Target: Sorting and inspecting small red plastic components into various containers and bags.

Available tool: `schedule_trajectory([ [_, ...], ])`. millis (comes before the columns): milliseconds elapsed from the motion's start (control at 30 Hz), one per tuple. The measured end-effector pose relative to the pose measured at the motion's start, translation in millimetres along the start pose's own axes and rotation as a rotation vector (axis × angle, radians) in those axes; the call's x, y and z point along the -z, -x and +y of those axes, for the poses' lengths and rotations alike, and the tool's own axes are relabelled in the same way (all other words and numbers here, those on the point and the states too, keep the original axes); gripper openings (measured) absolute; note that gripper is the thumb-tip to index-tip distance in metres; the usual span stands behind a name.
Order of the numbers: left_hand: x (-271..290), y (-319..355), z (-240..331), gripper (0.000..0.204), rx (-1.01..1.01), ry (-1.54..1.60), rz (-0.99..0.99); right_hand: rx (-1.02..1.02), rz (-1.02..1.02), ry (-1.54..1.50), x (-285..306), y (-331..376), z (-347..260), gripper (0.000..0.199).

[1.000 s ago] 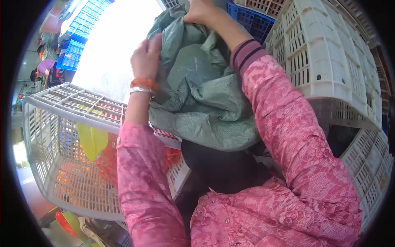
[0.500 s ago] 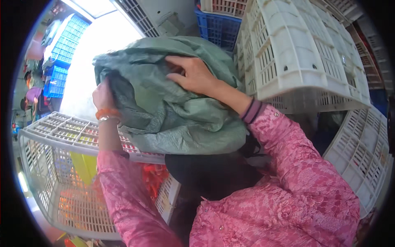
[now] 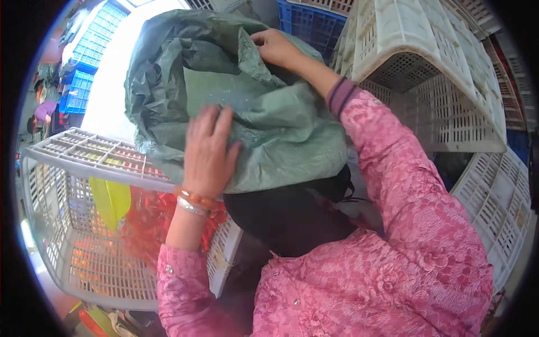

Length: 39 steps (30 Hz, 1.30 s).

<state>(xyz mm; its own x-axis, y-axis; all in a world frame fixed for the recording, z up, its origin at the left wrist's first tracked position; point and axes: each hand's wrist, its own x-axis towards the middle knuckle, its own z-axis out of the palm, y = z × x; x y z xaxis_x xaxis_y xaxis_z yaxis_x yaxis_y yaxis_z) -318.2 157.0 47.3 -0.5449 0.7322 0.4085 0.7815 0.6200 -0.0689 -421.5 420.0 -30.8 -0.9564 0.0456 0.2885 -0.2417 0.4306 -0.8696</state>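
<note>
A big crumpled green woven plastic sack point(image 3: 163, 106) rises in front of me, its mouth spread wide toward me. Inside, small clear shiny pieces show dimly on the green lining. My right hand point(image 3: 276, 49) pinches a fold of the sack's rim at the upper right. Blurred by motion, my left hand point(image 3: 209, 151) lies over the near lip with its fingers spread apart, pointing into the mouth. I cannot make out anything held in it. Below the sack is a black cloth point(image 3: 286, 216) over my lap.
A white slatted crate point(image 3: 112, 283) at the left holds red items point(image 3: 149, 224) and a yellow-green piece point(image 3: 110, 202). Large white crates point(image 3: 415, 33) lean at the right, another crate point(image 3: 494, 208) below them. Blue crates point(image 3: 311, 25) stand behind; a person point(image 3: 45, 109) is far left.
My left hand has let go of the sack's left edge and moved right to the near lip. My right hand has lifted the rim up and right, and the mouth is wider.
</note>
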Motion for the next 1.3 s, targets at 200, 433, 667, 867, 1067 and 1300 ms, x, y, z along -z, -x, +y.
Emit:
schedule_trajectory([
  [200,1,2,6,0.049,0.110,0.302,-0.487,0.393,0.049,0.293,-2,101,-129,0.031],
  [433,-8,7,5,0.029,0.197,0.342,-0.669,-0.194,-0.112,0.468,-1,112,-47,0.039],
  [667,-38,37,-5,0.027,0.301,0.404,-0.523,-0.155,-0.231,0.607,8,88,-57,0.046],
  [867,38,58,5,0.016,0.520,0.419,0.380,0.208,-0.673,0.292,-19,153,-130,0.043],
  [1067,25,173,-79,0.022,1.415,0.728,0.697,0.306,-0.886,0.525,-43,182,-39,0.027],
  [1300,51,188,-153,0.048,1.749,1.346,1.304,-0.032,-0.665,0.249,-38,174,-71,0.027],
])
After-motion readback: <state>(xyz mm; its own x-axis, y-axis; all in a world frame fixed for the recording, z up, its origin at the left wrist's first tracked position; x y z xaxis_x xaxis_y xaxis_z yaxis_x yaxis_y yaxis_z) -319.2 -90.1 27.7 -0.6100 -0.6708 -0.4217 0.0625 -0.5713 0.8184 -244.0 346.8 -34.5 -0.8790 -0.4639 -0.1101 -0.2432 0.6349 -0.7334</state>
